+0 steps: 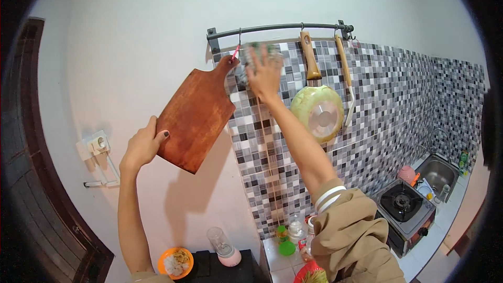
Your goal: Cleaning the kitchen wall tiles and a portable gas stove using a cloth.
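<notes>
My left hand (141, 147) grips the lower left edge of a wooden cutting board (196, 115), tilted out to the left, whose handle has a pink loop (236, 52) reaching up to a hook on the black rail (272, 28). My right hand (264, 76) is spread over a blurred grey-green cloth (274, 58), pressing it against the mosaic-tiled wall (251, 126) just right of the board's handle. A pale green pan (317, 115) with a wooden handle and a long wooden-handled utensil (344, 60) hang to the right of my right hand.
Below are a gas stove (403, 207), a sink (440, 175), jars (287, 249) on the tiled counter, an orange bowl of food (175, 262) and a pink blender (225, 246). A wall socket (97, 144) and a dark door (31, 167) are at the left.
</notes>
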{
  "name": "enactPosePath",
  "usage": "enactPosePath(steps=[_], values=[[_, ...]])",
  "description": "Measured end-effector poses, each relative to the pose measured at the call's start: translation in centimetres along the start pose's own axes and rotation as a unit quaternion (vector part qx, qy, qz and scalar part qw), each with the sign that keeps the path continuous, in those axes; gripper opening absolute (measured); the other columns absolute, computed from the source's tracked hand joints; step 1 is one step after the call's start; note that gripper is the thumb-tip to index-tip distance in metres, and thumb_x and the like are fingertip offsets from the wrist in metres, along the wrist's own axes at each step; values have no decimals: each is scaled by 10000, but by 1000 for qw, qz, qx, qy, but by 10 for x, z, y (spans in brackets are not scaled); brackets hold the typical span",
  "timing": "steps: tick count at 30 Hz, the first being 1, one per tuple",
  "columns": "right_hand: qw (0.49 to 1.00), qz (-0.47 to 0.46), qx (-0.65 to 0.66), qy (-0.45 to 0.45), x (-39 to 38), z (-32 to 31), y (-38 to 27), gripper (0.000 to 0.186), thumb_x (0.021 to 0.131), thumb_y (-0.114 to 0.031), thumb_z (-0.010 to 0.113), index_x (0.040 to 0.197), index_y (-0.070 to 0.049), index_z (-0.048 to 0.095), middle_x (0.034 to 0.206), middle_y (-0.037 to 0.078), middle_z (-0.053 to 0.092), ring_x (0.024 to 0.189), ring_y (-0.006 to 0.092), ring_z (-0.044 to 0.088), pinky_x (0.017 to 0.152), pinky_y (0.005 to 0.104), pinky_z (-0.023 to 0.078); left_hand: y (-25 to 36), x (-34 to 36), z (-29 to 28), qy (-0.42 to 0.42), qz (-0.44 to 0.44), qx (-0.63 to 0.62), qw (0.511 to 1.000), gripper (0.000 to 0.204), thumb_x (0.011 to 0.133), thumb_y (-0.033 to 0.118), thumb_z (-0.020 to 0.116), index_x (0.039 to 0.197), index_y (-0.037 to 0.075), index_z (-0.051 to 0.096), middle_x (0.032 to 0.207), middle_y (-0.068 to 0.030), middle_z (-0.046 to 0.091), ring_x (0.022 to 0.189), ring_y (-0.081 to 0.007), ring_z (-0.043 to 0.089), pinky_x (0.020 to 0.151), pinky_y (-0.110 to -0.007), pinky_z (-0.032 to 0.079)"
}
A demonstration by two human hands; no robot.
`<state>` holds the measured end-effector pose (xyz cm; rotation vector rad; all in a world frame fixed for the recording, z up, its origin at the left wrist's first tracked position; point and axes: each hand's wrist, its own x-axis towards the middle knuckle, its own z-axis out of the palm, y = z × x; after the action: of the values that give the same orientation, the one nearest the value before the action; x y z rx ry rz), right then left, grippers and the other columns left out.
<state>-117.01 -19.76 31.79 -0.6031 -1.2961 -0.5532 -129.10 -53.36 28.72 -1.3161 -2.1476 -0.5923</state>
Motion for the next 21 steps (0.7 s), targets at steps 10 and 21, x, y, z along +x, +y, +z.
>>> enactPosePath(steps=[10, 21], values=[[967, -232, 73, -74, -1, -1, 24, 516, 821, -475, 486, 1295, -273, 446, 1463, 49, 246, 1354, 305, 187, 1090, 515, 84, -2, 4, 17, -28, -12, -18, 999, 304, 904, 314, 448, 983, 33, 362, 839, -253, 593, 821, -436, 558, 724, -499, 409], [987, -104, 79, -91, -94, -19, -7, 597, 822, -409, 493, 1374, -231, 351, 1461, 92, 236, 1324, 392, 204, 1082, 554, 72, -13, 10, 62, -53, 2, -139, 989, 318, 906, 316, 443, 982, 18, 361, 872, -259, 579, 823, -410, 544, 747, -466, 406]])
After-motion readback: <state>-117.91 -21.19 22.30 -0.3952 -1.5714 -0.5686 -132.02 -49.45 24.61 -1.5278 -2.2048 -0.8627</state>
